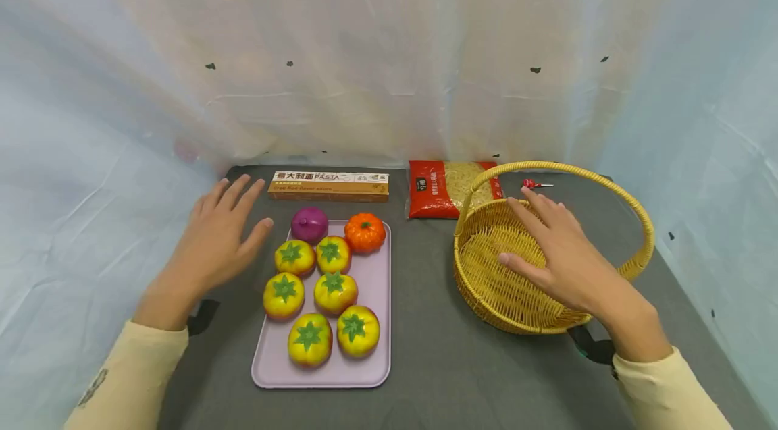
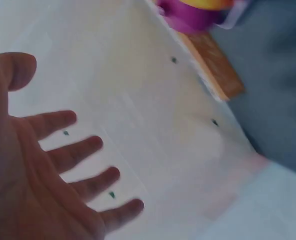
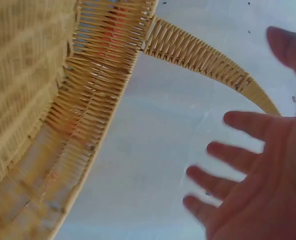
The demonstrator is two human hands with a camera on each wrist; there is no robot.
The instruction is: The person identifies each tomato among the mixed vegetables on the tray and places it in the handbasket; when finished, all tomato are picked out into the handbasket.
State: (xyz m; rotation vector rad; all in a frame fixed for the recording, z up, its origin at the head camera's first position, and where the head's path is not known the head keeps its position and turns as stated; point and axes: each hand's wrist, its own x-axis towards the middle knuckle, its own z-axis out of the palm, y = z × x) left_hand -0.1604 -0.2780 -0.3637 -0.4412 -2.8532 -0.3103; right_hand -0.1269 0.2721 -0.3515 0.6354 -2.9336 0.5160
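Observation:
My left hand (image 1: pixel 213 237) hovers left of a lilac tray (image 1: pixel 379 295), its fingers spread and nothing in them. On the tray sit several yellow-red persimmons (image 1: pixel 309 341) with green leaf tops, and an orange pumpkin (image 1: pixel 365 233). A purple onion (image 1: pixel 310 225) lies at the tray's far left corner. Over a yellow wicker basket (image 1: pixel 486 268) with a tall arched handle, my right hand (image 1: pixel 562 261) is held with fingers extended, also holding nothing. The basket's inside shows bare weave, and the hand hides part of it. In the left wrist view the palm (image 2: pixel 42 185) faces the camera.
Behind the tray lies a long pasta box (image 1: pixel 328 188). A red bag of pasta (image 1: pixel 431 190) rests beyond the basket, partly behind its handle. A red-wrapped lollipop (image 1: pixel 530 183) lies at the back right. Pale plastic sheeting (image 1: pixel 389 79) surrounds the grey table (image 1: pixel 425 362).

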